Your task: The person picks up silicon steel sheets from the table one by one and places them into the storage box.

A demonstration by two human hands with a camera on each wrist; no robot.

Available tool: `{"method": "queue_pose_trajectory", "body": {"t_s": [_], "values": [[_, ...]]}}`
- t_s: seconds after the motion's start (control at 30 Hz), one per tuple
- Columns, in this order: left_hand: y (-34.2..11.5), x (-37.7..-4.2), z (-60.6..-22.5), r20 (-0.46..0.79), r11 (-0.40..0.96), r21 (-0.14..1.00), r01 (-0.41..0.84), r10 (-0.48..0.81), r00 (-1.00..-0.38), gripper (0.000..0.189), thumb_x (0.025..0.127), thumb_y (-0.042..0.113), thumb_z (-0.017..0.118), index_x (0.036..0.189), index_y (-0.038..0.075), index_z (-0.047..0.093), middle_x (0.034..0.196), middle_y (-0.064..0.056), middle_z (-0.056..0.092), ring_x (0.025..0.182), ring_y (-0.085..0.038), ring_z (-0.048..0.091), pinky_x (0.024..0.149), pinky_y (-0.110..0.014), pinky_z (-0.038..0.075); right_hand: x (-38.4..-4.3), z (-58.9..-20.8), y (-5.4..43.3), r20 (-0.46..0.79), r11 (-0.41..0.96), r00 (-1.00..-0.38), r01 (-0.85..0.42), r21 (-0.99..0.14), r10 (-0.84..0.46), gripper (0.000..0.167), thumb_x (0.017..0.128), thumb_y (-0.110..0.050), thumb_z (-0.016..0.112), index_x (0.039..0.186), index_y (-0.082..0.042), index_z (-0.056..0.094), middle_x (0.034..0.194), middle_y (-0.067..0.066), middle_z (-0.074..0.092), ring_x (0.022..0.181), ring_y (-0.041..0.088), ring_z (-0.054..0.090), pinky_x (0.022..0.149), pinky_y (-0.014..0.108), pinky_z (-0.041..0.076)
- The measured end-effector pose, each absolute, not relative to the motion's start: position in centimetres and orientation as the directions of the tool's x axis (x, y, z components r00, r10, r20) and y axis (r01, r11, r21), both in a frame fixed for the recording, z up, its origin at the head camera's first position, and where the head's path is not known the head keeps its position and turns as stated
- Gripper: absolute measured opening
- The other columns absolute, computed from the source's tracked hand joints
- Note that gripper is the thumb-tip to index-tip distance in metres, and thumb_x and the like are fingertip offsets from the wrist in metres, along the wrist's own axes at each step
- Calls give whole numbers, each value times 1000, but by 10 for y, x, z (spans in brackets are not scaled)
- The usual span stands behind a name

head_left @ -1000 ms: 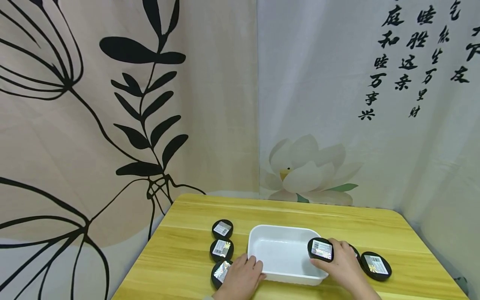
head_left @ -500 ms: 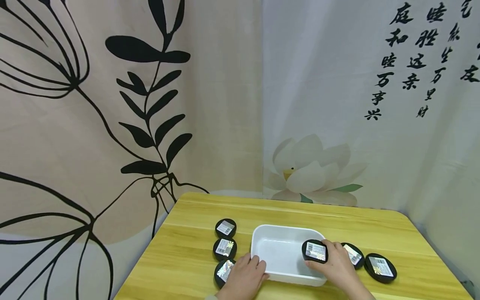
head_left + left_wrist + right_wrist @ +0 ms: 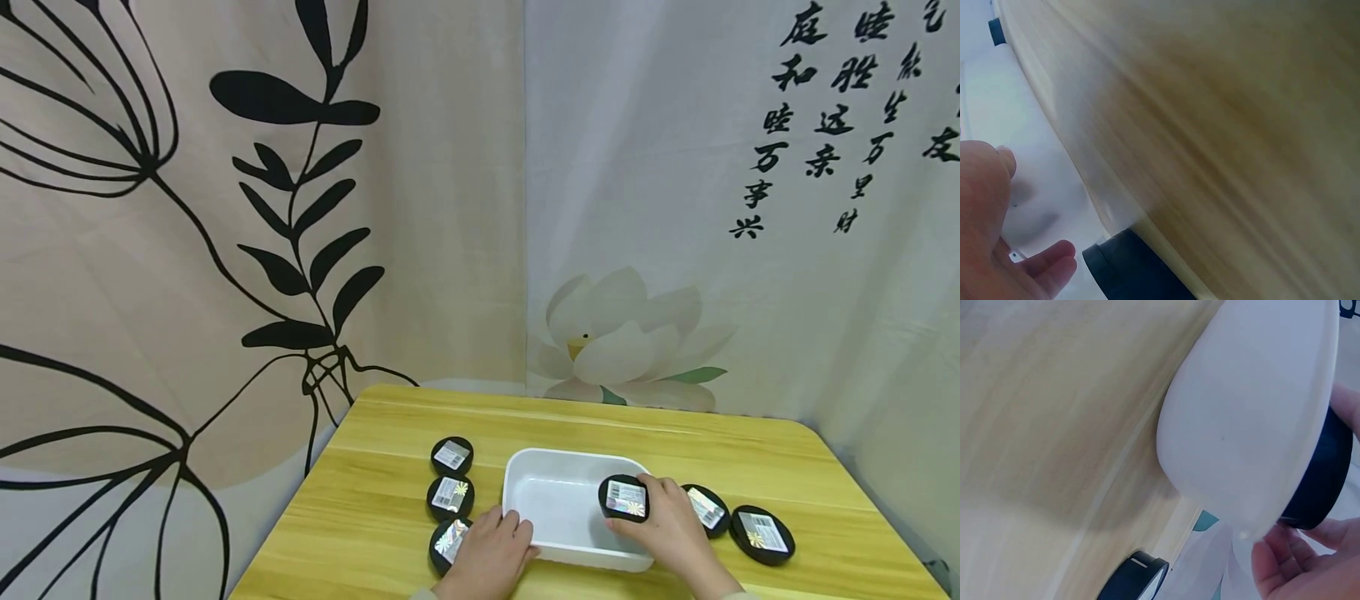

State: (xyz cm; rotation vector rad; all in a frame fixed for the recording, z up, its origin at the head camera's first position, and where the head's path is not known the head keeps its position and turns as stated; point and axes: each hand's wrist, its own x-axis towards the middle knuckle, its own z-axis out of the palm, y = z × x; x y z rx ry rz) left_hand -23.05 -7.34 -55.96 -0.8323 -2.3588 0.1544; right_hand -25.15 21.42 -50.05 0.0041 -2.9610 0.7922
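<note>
A round black container (image 3: 624,498) with a silver barcode label is pinched between the thumb and fingers of my right hand (image 3: 671,525). It is held over the right end of a white rectangular plastic tub (image 3: 585,557). In the right wrist view the dark side of this container (image 3: 1324,472) shows behind the tub's rim. My left hand (image 3: 487,550) grips the tub's left front corner, fingers over the rim and thumb low at the front wall. The tub's visible inside is bare white.
Left of the tub, three similar black containers stand in a column: far (image 3: 452,456), middle (image 3: 450,497) and near (image 3: 450,540), the near one partly behind my left hand. Two more, one (image 3: 707,510) beside another (image 3: 762,535), lie to the right on the wooden table (image 3: 360,517).
My right hand has carried the black container slightly left, further over the tub. The left hand keeps its grip on the corner. The head view has shifted a little.
</note>
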Motion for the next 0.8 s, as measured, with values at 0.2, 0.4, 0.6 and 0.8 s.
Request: {"method": "queue_pose_trajectory", "body": {"t_s": [0.2,0.4,0.6,0.8], "values": [[-74,-231,-560,507,794,-297,530,602,-617,33,96,50,61,87,19,53,78,5,48,75,-15,46,67,-25,38,-254,-501,208,92,859,-996,-49,-509,-3,102,64,-59,88,136,4,53,122,24,58,107,35,56,86,54,51],[-74,-231,-560,469,795,-284,536,603,-645,33,97,50,59,88,19,53,79,5,49,75,-15,46,68,-25,38,-257,-503,201,110,853,-994,-76,-517,-22,98,63,-58,89,133,3,56,119,22,60,105,34,57,82,52,52],[-74,-230,-560,483,798,-285,531,598,-639,34,96,51,61,87,19,53,78,5,49,74,-15,46,67,-25,38,-259,-501,194,130,851,-991,-103,-516,-41,99,63,-57,89,134,3,55,125,24,59,110,38,57,86,56,51],[-73,-231,-560,501,799,-300,520,597,-627,34,94,51,62,87,19,53,79,5,49,76,-15,47,67,-25,38,-263,-499,189,119,840,-992,-105,-533,-49,101,64,-57,89,137,3,54,130,26,57,115,39,56,91,58,49]]}}
